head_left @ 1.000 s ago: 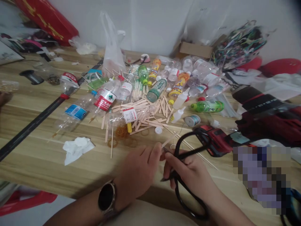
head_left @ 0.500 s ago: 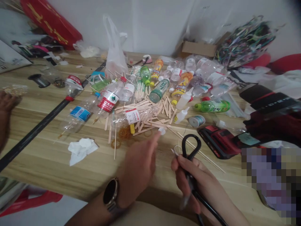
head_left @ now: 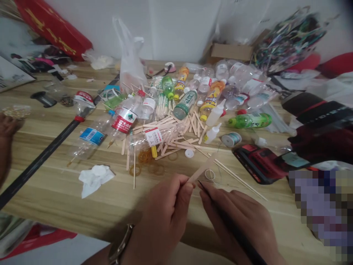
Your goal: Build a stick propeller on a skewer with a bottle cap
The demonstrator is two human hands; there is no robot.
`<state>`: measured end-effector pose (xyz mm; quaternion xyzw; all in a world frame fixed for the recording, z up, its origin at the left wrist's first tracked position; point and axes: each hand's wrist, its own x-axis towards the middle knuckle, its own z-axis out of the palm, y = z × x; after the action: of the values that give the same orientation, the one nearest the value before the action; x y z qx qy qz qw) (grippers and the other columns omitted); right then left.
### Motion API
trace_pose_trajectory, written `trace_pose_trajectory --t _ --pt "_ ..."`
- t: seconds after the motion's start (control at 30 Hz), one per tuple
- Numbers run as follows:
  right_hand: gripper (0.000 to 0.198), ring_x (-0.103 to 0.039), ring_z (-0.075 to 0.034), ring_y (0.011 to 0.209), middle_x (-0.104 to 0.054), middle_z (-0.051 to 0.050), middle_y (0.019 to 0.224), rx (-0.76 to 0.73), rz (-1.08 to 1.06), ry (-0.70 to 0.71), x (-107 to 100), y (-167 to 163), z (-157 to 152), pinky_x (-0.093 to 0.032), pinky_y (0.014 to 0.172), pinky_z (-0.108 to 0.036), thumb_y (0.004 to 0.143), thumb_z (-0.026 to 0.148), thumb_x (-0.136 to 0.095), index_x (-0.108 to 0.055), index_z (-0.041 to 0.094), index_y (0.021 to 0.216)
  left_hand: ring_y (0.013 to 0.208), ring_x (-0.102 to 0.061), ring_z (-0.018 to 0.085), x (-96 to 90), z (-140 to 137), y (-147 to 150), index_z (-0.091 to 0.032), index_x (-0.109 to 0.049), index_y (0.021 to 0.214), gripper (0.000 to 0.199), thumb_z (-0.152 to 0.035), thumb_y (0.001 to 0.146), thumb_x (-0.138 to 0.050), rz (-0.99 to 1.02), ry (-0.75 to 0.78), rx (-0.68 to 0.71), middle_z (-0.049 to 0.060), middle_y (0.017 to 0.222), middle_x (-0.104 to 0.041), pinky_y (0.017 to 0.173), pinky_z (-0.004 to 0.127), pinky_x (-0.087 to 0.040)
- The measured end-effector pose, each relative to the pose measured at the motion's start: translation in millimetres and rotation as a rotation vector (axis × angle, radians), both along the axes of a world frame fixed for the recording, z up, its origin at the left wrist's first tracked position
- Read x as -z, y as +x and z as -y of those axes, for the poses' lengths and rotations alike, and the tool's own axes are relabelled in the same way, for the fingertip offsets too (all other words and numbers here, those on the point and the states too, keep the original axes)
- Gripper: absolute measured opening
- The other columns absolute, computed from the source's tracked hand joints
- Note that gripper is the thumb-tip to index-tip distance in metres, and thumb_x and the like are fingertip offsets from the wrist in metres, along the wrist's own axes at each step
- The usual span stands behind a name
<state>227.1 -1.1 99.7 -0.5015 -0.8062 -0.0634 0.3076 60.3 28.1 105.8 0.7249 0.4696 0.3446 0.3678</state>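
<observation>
My left hand (head_left: 171, 206), with a watch on the wrist, pinches a flat wooden craft stick (head_left: 203, 168) between thumb and fingers; the stick points up and to the right. My right hand (head_left: 245, 217) is closed around black scissors (head_left: 230, 222), seen nearly edge-on. Their dark tip lies close to the stick's lower end; I cannot tell whether it touches. Beyond my hands, a white round cap (head_left: 189, 153) and a small pale ring (head_left: 210, 174) lie on the table.
Plastic bottles (head_left: 124, 119) and loose craft sticks (head_left: 194, 123) cover the middle. A red and black power tool (head_left: 256, 162) lies right, beside thin wooden skewers (head_left: 239, 180). Crumpled tissue (head_left: 96, 176) and a long black pole (head_left: 41, 152) are left. Another person's hand (head_left: 8, 127) rests at the left edge.
My left hand has drawn back from near the white cap and now holds a craft stick. The scissors have turned in my right hand, their tip now beside the stick.
</observation>
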Motion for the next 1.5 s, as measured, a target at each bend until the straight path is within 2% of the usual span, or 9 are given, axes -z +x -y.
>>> trace_pose_trajectory --t 0.57,0.7,0.87,0.97,1.07,1.13,1.23,1.37,1.5 --pt "0.030 -0.060 -0.010 0.047 -0.071 0.000 0.062 0.028 0.114 0.060 -2 -2 -3 -0.037 0.047 -0.028 0.104 0.021 -0.035 -0.062 0.010 0.101 0.065 -0.064 0.019 5.3 -2 0 -0.020 -0.056 0.091 0.026 -0.023 0.103 -0.033 -0.315 0.447 0.018 0.002 0.074 -0.069 0.061 0.031 -0.049" --pt "0.023 -0.063 -0.012 0.047 -0.074 0.000 0.068 -0.001 -0.063 -0.064 7 4 -1 -0.043 0.047 -0.026 0.101 0.025 -0.044 -0.065 0.016 0.101 0.072 -0.064 0.020 8.6 -4 -3 -0.017 -0.055 0.101 0.026 -0.019 0.103 -0.029 -0.330 0.557 0.124 0.005 0.082 -0.070 0.066 0.032 -0.050" --pt "0.022 -0.062 -0.011 0.045 -0.073 0.003 0.067 -0.024 -0.355 -0.425 11 6 0 -0.047 0.045 -0.021 0.098 0.029 -0.050 -0.069 0.022 0.087 0.072 -0.065 0.020 17.5 -12 -2 -0.015 -0.056 0.108 0.029 -0.019 0.103 -0.027 -0.317 0.636 0.144 0.006 0.083 -0.071 0.065 0.033 -0.050" --pt "0.029 -0.062 -0.013 0.047 -0.074 0.000 0.069 -0.014 -0.169 -0.248 14 4 -1 -0.045 0.047 -0.026 0.101 0.028 -0.043 -0.069 0.020 0.092 0.068 -0.065 0.019 23.1 -25 -7 -0.021 -0.058 0.099 0.025 -0.023 0.101 -0.033 -0.350 0.546 -0.099 0.002 0.078 -0.070 0.064 0.032 -0.048" --pt "0.036 -0.058 -0.014 0.045 -0.071 0.000 0.065 -0.013 0.147 -0.087 25 3 -1 -0.039 0.047 -0.030 0.103 0.021 -0.033 -0.069 0.015 0.099 0.071 -0.065 0.019 24.7 -40 -18 -0.018 -0.055 0.106 0.023 -0.024 0.102 -0.033 -0.352 0.397 -0.326 0.004 0.082 -0.069 0.062 0.030 -0.047" --pt "0.030 -0.060 -0.015 0.049 -0.071 -0.001 0.067 0.029 0.303 -0.128 36 6 -2 -0.039 0.050 -0.031 0.100 0.018 -0.039 -0.069 0.016 0.100 0.071 -0.065 0.019 25.7 -47 -24 -0.017 -0.054 0.108 0.023 -0.025 0.101 -0.034 -0.331 0.300 -0.307 0.004 0.081 -0.068 0.061 0.029 -0.048" --pt "0.009 -0.065 -0.019 0.061 -0.070 -0.001 0.071 0.092 0.409 -0.215 52 9 -5 -0.042 0.055 -0.031 0.088 0.023 -0.066 -0.069 0.019 0.094 0.068 -0.065 0.020 31.2 -48 -25 -0.016 -0.055 0.103 0.023 -0.026 0.099 -0.035 -0.335 0.247 -0.241 0.004 0.078 -0.068 0.060 0.030 -0.049" --pt "0.026 -0.067 -0.022 0.071 -0.070 -0.003 0.077 0.100 0.414 -0.278 60 6 -9 -0.047 0.058 -0.030 0.070 0.029 -0.084 -0.067 0.019 0.088 0.075 -0.067 0.022 39.5 -43 -17 -0.017 -0.054 0.104 0.022 -0.025 0.099 -0.035 -0.329 0.213 -0.219 0.008 0.087 -0.071 0.064 0.033 -0.050" --pt "0.032 -0.069 -0.018 0.077 -0.073 -0.002 0.101 0.108 0.396 -0.313 54 5 -9 -0.047 0.056 -0.026 0.074 0.028 -0.081 -0.066 0.024 0.102 0.077 -0.067 0.022 39.5 -37 -13 -0.018 -0.055 0.105 0.023 -0.026 0.100 -0.035 -0.286 0.178 -0.172 0.007 0.091 -0.071 0.066 0.033 -0.048"
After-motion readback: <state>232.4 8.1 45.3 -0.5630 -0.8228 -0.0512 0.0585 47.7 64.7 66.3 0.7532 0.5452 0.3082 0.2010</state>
